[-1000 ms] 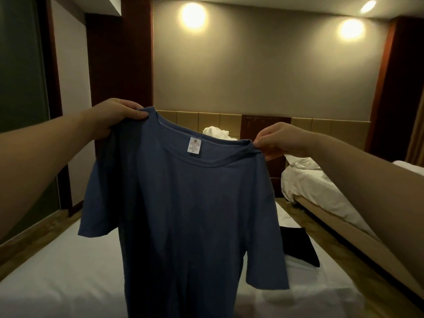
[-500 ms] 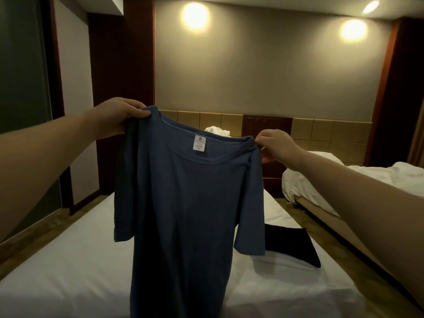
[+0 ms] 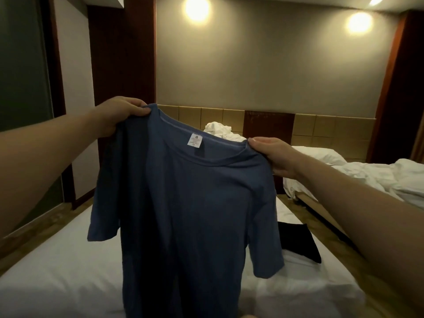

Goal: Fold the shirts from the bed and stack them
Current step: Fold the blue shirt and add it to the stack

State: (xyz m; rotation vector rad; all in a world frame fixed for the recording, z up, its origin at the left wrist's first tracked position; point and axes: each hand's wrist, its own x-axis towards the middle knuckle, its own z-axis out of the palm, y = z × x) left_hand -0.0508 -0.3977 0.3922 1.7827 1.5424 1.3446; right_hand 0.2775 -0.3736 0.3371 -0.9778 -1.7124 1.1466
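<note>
Blue shirt hangs in the air over the bed, held up by both shoulders, neck opening facing the camera with a white tag inside the collar. Left hand grips the left shoulder seam, fingers curled over the top edge, thumb side pinching cloth. Right hand pinches the right shoulder at the collar edge, thumb on top, fingers under. Left shoulder sits higher than the right, so the collar line slopes down to the right. Both short sleeves hang free; the hem runs out of view at the bottom edge. Folded black shirt lies flat on the bed to the right, near that edge, partly hidden behind the right sleeve. Bare white sheet shows left of the hanging shirt and below the black one. White cloth pile at the far end by the headboard. Second bed far right, rumpled, with a floor strip between the two beds.
</note>
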